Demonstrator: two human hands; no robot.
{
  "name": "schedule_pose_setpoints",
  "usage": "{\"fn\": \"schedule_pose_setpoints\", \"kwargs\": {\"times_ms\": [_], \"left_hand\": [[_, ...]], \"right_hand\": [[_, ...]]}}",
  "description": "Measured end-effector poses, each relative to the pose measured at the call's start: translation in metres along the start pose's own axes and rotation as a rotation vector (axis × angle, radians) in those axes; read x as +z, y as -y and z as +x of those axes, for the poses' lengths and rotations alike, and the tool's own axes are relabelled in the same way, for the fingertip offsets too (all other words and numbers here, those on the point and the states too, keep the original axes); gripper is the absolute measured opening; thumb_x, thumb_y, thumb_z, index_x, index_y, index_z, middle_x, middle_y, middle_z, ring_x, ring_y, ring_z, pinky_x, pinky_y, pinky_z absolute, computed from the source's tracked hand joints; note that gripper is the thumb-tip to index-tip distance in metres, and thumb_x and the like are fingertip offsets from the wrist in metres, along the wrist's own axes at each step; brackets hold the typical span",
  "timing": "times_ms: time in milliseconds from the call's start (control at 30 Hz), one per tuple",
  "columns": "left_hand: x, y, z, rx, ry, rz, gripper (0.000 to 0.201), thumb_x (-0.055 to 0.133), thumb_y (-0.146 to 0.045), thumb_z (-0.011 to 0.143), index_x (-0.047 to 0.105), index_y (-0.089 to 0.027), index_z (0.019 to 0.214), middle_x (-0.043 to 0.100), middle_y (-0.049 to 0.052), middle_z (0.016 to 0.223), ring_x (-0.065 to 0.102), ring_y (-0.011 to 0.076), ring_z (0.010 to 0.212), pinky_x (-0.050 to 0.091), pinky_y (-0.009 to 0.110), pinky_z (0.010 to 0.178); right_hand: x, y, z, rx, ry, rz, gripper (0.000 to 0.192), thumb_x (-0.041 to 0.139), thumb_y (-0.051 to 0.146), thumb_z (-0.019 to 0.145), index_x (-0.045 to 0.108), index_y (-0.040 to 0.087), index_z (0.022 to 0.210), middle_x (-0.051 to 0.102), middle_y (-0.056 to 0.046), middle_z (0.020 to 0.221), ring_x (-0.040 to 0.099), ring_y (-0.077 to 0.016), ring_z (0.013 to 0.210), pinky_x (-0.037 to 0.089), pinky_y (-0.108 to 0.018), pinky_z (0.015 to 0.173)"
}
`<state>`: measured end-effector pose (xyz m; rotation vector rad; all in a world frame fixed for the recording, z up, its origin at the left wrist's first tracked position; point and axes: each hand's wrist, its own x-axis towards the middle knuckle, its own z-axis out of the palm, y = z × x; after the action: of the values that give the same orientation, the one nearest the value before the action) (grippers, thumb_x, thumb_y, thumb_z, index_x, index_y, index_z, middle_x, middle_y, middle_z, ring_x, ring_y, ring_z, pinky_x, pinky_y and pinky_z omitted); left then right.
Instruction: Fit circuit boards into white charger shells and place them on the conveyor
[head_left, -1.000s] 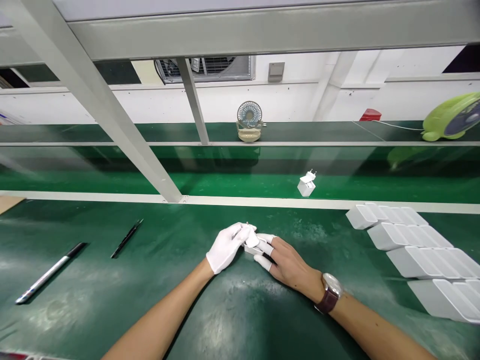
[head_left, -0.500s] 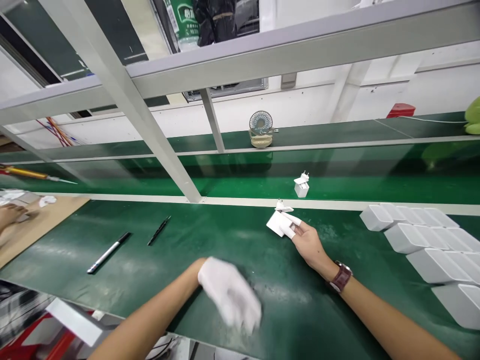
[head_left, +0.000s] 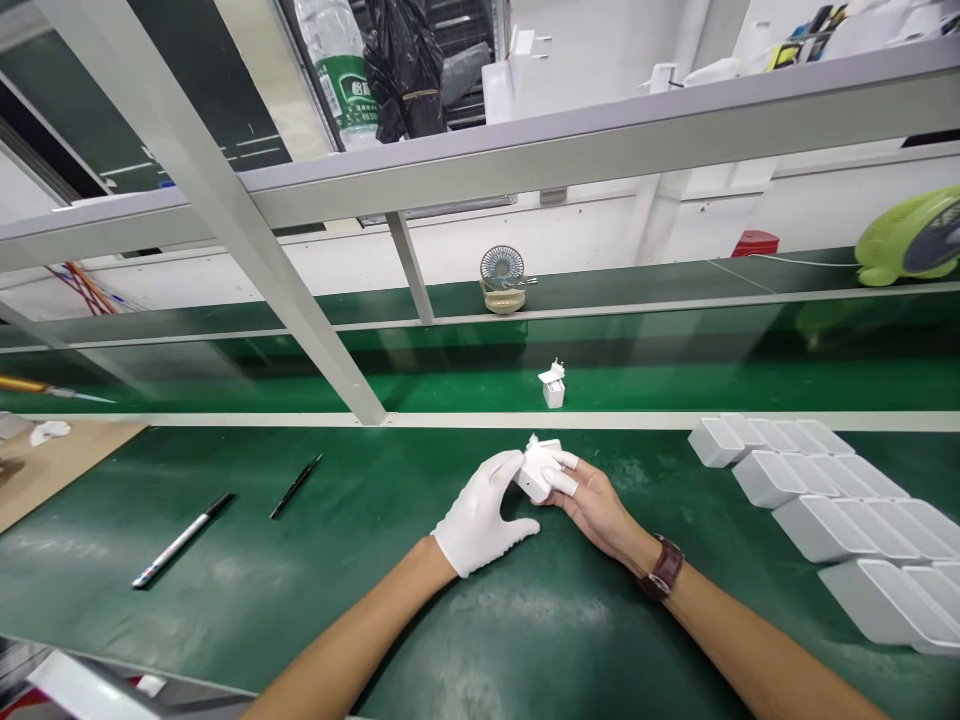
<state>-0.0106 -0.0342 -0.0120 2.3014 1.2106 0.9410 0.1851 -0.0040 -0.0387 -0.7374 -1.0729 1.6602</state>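
Note:
My right hand (head_left: 600, 512), with white finger cots on its fingertips and a brown-strapped watch at the wrist, is closed on a white plug adapter (head_left: 534, 474). A flatter white piece with prongs sits at the adapter's top; my fingers partly hide it. My left hand (head_left: 484, 520) wears a white glove. Its fingers are stretched out, their tips at the adapter's left side, and the thumb is spread away below; I cannot tell if the fingertips press on it. Beyond the pale rail, a similar white adapter (head_left: 553, 390) stands on the green belt, its pronged top piece sitting askew.
Rows of white box-like housings (head_left: 810, 520) stand on the green table at right. A marker (head_left: 184, 540) and a black pen (head_left: 296, 487) lie at left. A slanted metal post (head_left: 300, 310) rises from the rail. A small fan (head_left: 502, 278) stands on the shelf behind.
My left hand has moved up from the table's front to the adapter. The adapter in my right hand has shifted slightly left and down and turned. The camera view has shifted too.

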Motion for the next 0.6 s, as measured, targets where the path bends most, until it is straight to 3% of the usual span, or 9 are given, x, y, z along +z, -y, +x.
{"fn": "schedule_pose_setpoints", "kwargs": {"times_ms": [167,300,600], "left_hand": [[0.010,-0.005,0.002,0.134,-0.170,0.059,0.077,0.074,-0.023,0.082,0.031,-0.028,0.145,0.054,0.014,0.136,0.054,0.0297,0.125,0.048,0.052,0.104],[0.004,-0.008,-0.003,0.175,-0.161,0.059,0.082,0.075,-0.024,0.079,0.028,-0.027,0.146,0.055,0.014,0.133,0.056,0.0302,0.122,0.050,0.051,0.101],[0.002,-0.010,-0.003,0.045,-0.126,0.053,0.073,0.077,-0.033,0.078,0.039,-0.024,0.140,0.055,0.015,0.129,0.056,0.0314,0.122,0.050,0.051,0.100]], "right_hand": [[0.005,0.004,-0.009,0.142,0.122,0.062,0.043,0.066,0.050,0.089,0.068,0.018,0.117,0.073,-0.012,0.105,0.070,-0.0270,0.093,0.057,-0.047,0.083],[0.011,0.005,-0.012,0.208,0.166,0.085,0.044,0.065,0.050,0.090,0.066,0.017,0.120,0.073,-0.012,0.101,0.071,-0.0264,0.091,0.057,-0.045,0.082],[0.015,0.002,-0.011,0.213,0.180,-0.001,0.044,0.054,0.051,0.096,0.064,0.016,0.121,0.073,-0.010,0.094,0.072,-0.0264,0.089,0.059,-0.044,0.077]]}}
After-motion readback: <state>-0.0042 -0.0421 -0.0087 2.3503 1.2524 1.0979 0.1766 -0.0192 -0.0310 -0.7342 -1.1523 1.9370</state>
